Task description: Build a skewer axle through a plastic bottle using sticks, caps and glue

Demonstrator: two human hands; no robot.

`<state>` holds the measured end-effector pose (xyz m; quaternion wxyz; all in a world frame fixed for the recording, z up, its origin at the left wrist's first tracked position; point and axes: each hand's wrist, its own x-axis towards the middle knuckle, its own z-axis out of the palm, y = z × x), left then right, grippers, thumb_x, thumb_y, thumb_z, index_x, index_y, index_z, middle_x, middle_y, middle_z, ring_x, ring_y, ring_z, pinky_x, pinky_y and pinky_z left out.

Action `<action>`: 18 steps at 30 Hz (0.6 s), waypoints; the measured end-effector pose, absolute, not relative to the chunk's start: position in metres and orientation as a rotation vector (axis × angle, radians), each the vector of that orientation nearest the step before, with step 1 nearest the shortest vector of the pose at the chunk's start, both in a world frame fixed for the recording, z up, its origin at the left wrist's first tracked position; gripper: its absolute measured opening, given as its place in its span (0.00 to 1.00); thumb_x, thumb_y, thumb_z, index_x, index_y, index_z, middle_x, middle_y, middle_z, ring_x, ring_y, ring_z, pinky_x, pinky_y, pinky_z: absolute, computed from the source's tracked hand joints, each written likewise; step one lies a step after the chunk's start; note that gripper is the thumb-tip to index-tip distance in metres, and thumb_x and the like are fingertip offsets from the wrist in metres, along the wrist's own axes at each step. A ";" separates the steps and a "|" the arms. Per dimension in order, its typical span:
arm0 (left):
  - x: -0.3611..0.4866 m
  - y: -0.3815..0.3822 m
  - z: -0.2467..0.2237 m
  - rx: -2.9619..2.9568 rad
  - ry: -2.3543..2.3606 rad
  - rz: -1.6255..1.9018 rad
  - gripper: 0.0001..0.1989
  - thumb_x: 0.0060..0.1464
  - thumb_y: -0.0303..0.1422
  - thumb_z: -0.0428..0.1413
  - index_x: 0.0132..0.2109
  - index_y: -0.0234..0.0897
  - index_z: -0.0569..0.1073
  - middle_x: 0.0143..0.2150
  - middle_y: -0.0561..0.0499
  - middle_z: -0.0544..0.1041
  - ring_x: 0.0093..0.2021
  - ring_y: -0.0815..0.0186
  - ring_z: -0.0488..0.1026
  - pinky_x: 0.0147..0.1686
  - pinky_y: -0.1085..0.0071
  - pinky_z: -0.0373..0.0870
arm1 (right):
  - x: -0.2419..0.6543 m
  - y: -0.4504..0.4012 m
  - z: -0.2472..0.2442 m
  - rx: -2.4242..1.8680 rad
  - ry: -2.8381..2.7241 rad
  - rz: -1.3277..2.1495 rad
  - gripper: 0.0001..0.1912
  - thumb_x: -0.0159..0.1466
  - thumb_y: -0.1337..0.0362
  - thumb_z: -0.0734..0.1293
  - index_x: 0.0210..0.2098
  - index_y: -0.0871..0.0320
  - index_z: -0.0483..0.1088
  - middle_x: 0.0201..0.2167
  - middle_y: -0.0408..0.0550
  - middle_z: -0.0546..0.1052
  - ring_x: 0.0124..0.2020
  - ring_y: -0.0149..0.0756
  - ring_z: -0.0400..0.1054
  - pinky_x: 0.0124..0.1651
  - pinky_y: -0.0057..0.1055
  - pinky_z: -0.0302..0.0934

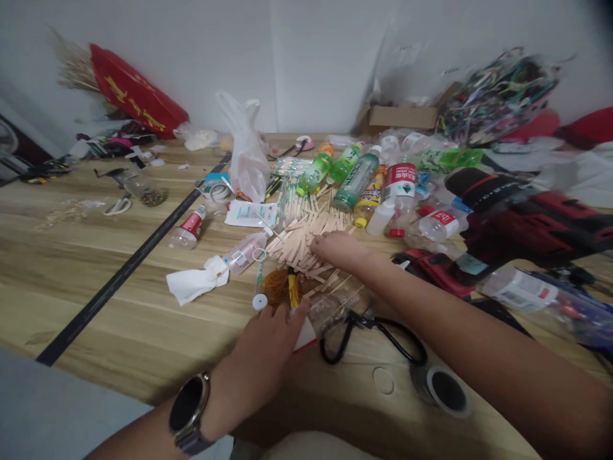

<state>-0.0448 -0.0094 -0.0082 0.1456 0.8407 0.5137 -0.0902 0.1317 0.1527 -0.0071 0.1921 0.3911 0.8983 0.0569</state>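
Observation:
My right hand (332, 248) reaches into a heap of flat wooden craft sticks (297, 239); its fingers are bent together against the sticks, and the fingertips are partly hidden. Lower down, my left hand (268, 342), with a watch (189, 406) on the wrist, rests near the table's front edge with thumb and fingers apart. Just beyond its fingers lie a bundle of brownish rubber bands (276, 286), a yellow-handled tool (294, 291) and a white round cap (259, 302). A white card with a red edge (306, 333) shows beside the thumb. Black-handled scissors (364, 321) lie between my arms.
Several plastic bottles (357, 181) crowd behind the sticks. A red and black power drill (522, 217) stands at the right. A small bottle (246, 252), white tissue (197, 281) and white plastic bag (248, 153) are on the left. A dark strip (129, 268) crosses the wooden table.

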 end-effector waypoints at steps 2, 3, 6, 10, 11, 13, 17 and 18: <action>-0.042 -0.006 -0.004 2.436 1.492 -0.320 0.35 0.61 0.24 0.54 0.72 0.33 0.53 0.54 0.34 0.74 0.51 0.46 0.74 0.47 0.49 0.74 | 0.131 0.152 -0.006 1.083 2.529 0.158 0.18 0.69 0.58 0.67 0.55 0.59 0.69 0.54 0.53 0.73 0.49 0.43 0.72 0.50 0.46 0.70; -0.040 -0.004 -0.001 2.436 1.503 -0.340 0.34 0.61 0.24 0.53 0.71 0.33 0.53 0.54 0.34 0.74 0.51 0.47 0.74 0.48 0.49 0.74 | 0.131 0.151 -0.006 1.078 2.534 0.154 0.18 0.69 0.58 0.67 0.55 0.59 0.69 0.54 0.53 0.73 0.49 0.43 0.72 0.50 0.46 0.70; -0.036 -0.003 0.000 2.442 1.543 -0.350 0.33 0.61 0.22 0.52 0.71 0.33 0.55 0.56 0.33 0.74 0.52 0.46 0.74 0.48 0.49 0.74 | 0.128 0.149 -0.005 1.064 2.563 0.133 0.18 0.69 0.58 0.67 0.55 0.59 0.69 0.54 0.53 0.74 0.49 0.43 0.72 0.49 0.45 0.71; -0.038 -0.008 -0.012 2.427 1.592 -0.230 0.35 0.57 0.26 0.60 0.69 0.31 0.58 0.59 0.31 0.72 0.56 0.43 0.73 0.52 0.46 0.73 | 0.126 0.145 0.006 1.070 2.666 0.129 0.17 0.69 0.58 0.68 0.54 0.59 0.70 0.52 0.52 0.75 0.47 0.41 0.73 0.48 0.45 0.71; -0.039 -0.010 -0.016 2.437 1.608 -0.161 0.35 0.56 0.27 0.62 0.68 0.31 0.60 0.61 0.30 0.71 0.58 0.41 0.71 0.53 0.44 0.71 | 0.126 0.142 0.013 1.089 2.711 0.139 0.15 0.69 0.60 0.67 0.52 0.60 0.71 0.50 0.51 0.75 0.47 0.41 0.73 0.49 0.44 0.71; -0.042 -0.015 -0.021 2.489 1.640 0.077 0.34 0.56 0.32 0.63 0.65 0.29 0.62 0.64 0.28 0.68 0.63 0.38 0.66 0.58 0.41 0.66 | 0.130 0.128 0.030 1.165 2.816 0.170 0.08 0.71 0.65 0.65 0.46 0.61 0.73 0.45 0.50 0.77 0.46 0.41 0.73 0.49 0.43 0.69; -0.038 -0.029 -0.009 2.453 1.650 0.852 0.30 0.66 0.39 0.52 0.67 0.28 0.55 0.66 0.28 0.64 0.67 0.44 0.61 0.62 0.47 0.62 | 0.147 0.067 0.062 1.483 3.035 0.143 0.14 0.73 0.65 0.58 0.37 0.60 0.73 0.36 0.50 0.78 0.37 0.35 0.72 0.40 0.30 0.67; -0.034 -0.033 -0.002 2.384 1.630 0.992 0.28 0.68 0.39 0.49 0.68 0.29 0.55 0.65 0.30 0.66 0.66 0.47 0.63 0.61 0.51 0.64 | 0.152 0.047 0.065 1.692 3.235 -0.128 0.14 0.72 0.63 0.60 0.32 0.59 0.72 0.29 0.45 0.76 0.30 0.31 0.70 0.34 0.27 0.65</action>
